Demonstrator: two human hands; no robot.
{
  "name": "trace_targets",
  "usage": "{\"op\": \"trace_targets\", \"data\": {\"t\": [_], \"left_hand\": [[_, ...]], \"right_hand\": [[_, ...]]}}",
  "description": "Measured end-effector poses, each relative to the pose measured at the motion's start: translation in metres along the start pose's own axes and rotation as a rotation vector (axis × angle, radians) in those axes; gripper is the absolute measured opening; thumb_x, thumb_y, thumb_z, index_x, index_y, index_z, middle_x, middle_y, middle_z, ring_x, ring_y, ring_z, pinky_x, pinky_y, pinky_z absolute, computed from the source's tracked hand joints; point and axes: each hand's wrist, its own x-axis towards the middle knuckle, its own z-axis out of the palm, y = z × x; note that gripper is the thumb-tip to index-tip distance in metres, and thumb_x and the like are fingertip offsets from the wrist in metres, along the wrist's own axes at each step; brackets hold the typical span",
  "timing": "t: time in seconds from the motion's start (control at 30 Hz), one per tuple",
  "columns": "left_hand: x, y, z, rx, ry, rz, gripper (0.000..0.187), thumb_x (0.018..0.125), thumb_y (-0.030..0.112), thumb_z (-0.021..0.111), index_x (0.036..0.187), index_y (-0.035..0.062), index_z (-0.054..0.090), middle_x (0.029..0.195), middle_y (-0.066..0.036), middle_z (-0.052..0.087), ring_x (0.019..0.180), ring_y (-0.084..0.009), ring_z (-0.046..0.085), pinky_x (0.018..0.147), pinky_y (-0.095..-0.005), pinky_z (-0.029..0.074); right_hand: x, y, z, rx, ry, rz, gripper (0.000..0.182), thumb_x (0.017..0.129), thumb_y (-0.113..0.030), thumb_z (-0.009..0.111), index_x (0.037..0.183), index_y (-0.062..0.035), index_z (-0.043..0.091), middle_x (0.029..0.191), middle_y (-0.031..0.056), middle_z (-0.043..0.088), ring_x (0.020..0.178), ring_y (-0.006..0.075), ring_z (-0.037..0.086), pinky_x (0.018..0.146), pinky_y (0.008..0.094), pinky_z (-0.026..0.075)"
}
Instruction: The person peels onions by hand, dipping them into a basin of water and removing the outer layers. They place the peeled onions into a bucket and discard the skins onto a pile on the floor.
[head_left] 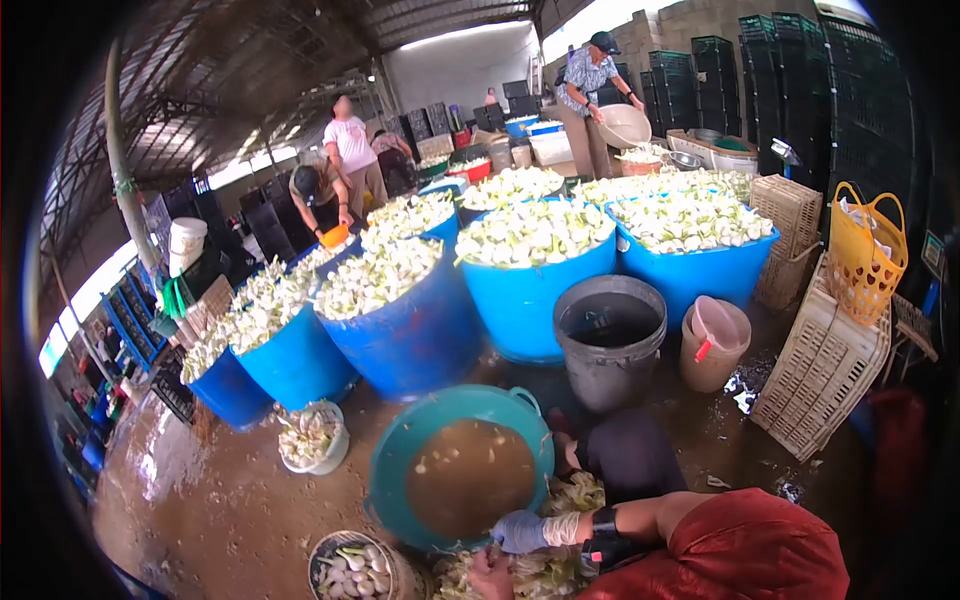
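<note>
My right hand (520, 532), in a blue-grey glove with a pale wrap at the wrist, is closed beside the near rim of a green basin (381, 450) of brown water. Just below it, my left hand (490, 575) is bare, with its fingers closed. The two hands nearly meet; what they hold is too small to make out. Under and around them lies a pile of pale leafy trimmings (555, 570). A round basket (398, 570) of white bulbs stands left of my left hand.
Blue tubs (540, 300) heaped with white bulbs stand ahead, with a black bucket (610, 335), a pink bucket (715, 350) and a stacked crate (825, 360) to their right. A small tub (318, 455) sits left. Several people work behind, one holding a basin (625, 127).
</note>
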Motion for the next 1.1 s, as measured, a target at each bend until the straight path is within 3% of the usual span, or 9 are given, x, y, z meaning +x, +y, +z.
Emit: {"op": "trace_targets", "data": {"t": [0.07, 0.17, 0.3, 0.37, 0.53, 0.67, 0.77, 0.9, 1.1], "left_hand": [[-0.026, 0.087, -0.006, -0.335, 0.229, 0.067, 0.022, 0.069, 0.003, 0.064, 0.089, -0.0046, 0.058, 0.074, -0.004, 0.050, 0.063, -0.0127, 0.053, 0.050, -0.0274, 0.050], [-0.020, 0.106, -0.016, 0.140, 0.172, 0.089, 0.032, 0.071, 0.006, 0.062, 0.102, -0.0020, 0.060, 0.082, -0.007, 0.058, 0.074, -0.0158, 0.055, 0.072, -0.0332, 0.049], [-0.027, 0.098, -0.022, -0.568, 0.193, 0.037, 0.035, 0.075, -0.007, 0.052, 0.109, -0.0022, 0.058, 0.097, -0.006, 0.060, 0.086, -0.0141, 0.058, 0.074, -0.0284, 0.048], [-0.034, 0.090, -0.026, -1.042, 0.156, 0.015, 0.032, 0.079, -0.005, 0.056, 0.111, 0.0002, 0.055, 0.098, -0.008, 0.061, 0.084, -0.0171, 0.059, 0.065, -0.0279, 0.049], [-0.033, 0.087, -0.033, -1.384, -0.061, 0.123, 0.030, 0.083, 0.004, 0.061, 0.112, 0.0014, 0.055, 0.101, -0.008, 0.062, 0.085, -0.0175, 0.060, 0.063, -0.0276, 0.049], [-0.025, 0.078, -0.032, -1.422, -0.040, 0.119, 0.032, 0.084, 0.005, 0.059, 0.115, 0.0010, 0.053, 0.103, -0.009, 0.062, 0.088, -0.0189, 0.061, 0.064, -0.0281, 0.050], [-0.024, 0.082, -0.026, -1.316, 0.007, 0.063, 0.033, 0.085, 0.006, 0.058, 0.118, 0.0010, 0.052, 0.101, -0.009, 0.061, 0.086, -0.0193, 0.061, 0.063, -0.0284, 0.049], [-0.027, 0.093, -0.026, -1.325, 0.088, -0.038, 0.034, 0.087, 0.007, 0.057, 0.120, -0.0003, 0.051, 0.096, -0.007, 0.060, 0.080, -0.0164, 0.059, 0.063, -0.0270, 0.048], [-0.035, 0.089, -0.033, -0.564, 0.069, -0.114, 0.049, 0.078, 0.024, 0.070, 0.116, -0.0023, 0.055, 0.079, 0.000, 0.056, 0.061, -0.0082, 0.048, 0.054, -0.0215, 0.041]], "right_hand": [[0.005, 0.012, 0.003, -0.169, 0.064, -0.328, 0.013, 0.064, -0.020, 0.059, 0.061, -0.0081, 0.062, 0.059, 0.0147, 0.057, 0.056, 0.0328, 0.056, 0.052, 0.0429, 0.044], [0.015, 0.027, 0.001, -0.458, 0.052, -0.385, 0.011, 0.061, -0.018, 0.059, 0.053, -0.0106, 0.058, 0.055, 0.0125, 0.054, 0.054, 0.0288, 0.055, 0.049, 0.0422, 0.042], [0.021, 0.049, 0.006, -0.474, 0.194, -0.602, 0.012, 0.059, -0.023, 0.063, 0.058, -0.0106, 0.064, 0.056, 0.0121, 0.059, 0.053, 0.0298, 0.058, 0.052, 0.0410, 0.046], [0.014, 0.046, 0.017, -0.074, -0.077, 0.214, 0.017, 0.070, -0.018, 0.059, 0.068, -0.0031, 0.066, 0.074, 0.0199, 0.062, 0.068, 0.0346, 0.061, 0.063, 0.0422, 0.048], [-0.008, 0.083, 0.014, -0.289, -0.262, 0.330, 0.023, 0.074, -0.021, 0.060, 0.084, -0.0010, 0.065, 0.081, 0.0197, 0.064, 0.075, 0.0298, 0.063, 0.070, 0.0365, 0.049], [-0.006, 0.062, -0.012, 0.595, 0.125, -0.021, 0.020, 0.079, -0.016, 0.064, 0.090, 0.0000, 0.063, 0.082, 0.0083, 0.066, 0.080, 0.0145, 0.060, 0.070, 0.0303, 0.047], [-0.001, 0.006, -0.039, 0.715, -0.097, -0.045, 0.022, 0.076, -0.014, 0.066, 0.091, 0.0014, 0.063, 0.077, 0.0118, 0.064, 0.073, 0.0182, 0.061, 0.067, 0.0318, 0.047], [0.008, 0.008, -0.011, 0.507, -0.087, -0.179, 0.022, 0.075, -0.015, 0.067, 0.092, 0.0001, 0.063, 0.073, 0.0157, 0.061, 0.066, 0.0254, 0.059, 0.065, 0.0333, 0.046], [0.003, 0.012, -0.004, 0.308, -0.181, -0.241, 0.019, 0.072, -0.015, 0.065, 0.086, -0.0025, 0.065, 0.071, 0.0176, 0.060, 0.064, 0.0346, 0.058, 0.060, 0.0379, 0.046]]}}
